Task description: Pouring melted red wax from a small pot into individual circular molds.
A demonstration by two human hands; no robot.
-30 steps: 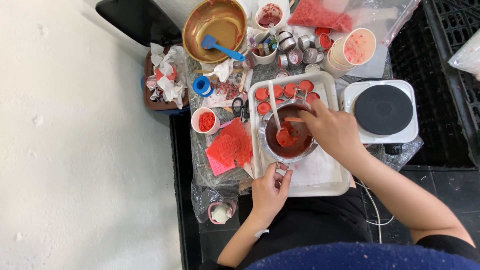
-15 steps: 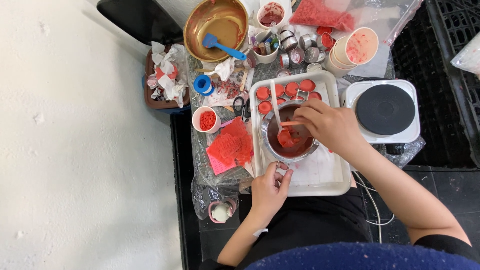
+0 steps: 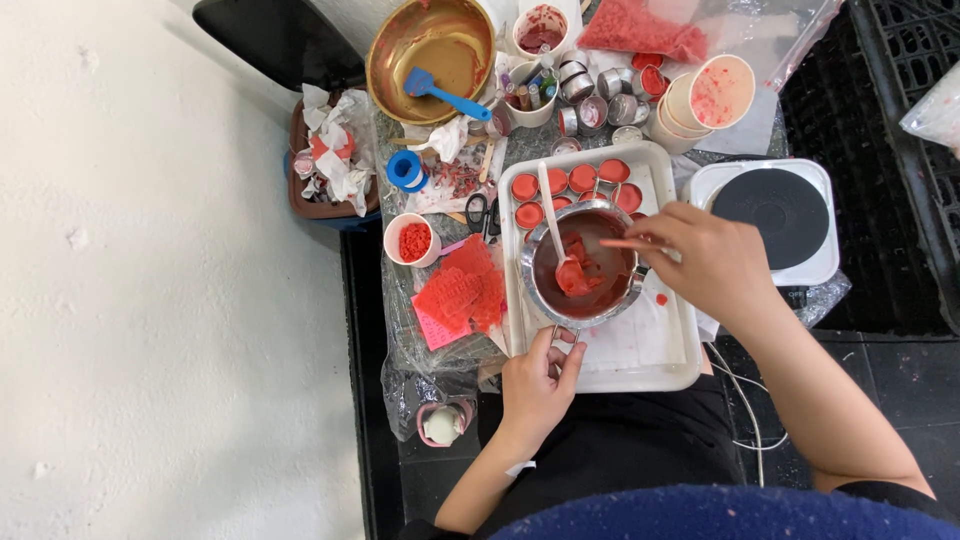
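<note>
Left hand (image 3: 535,385) pinched pot (image 3: 585,265) handle, steadying it | right hand (image 3: 710,262) pinched thin stick over red melt, stirring | pot sat in tray (image 3: 680,350), catching drips

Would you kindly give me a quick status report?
Left hand grips pot handle. Right hand holds stick over metal pot of red wax. White spoon inside.

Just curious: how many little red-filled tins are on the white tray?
6 show on the tray: four in a back row, one below the row's left end, one by the pot. Others may hide behind it.
</note>
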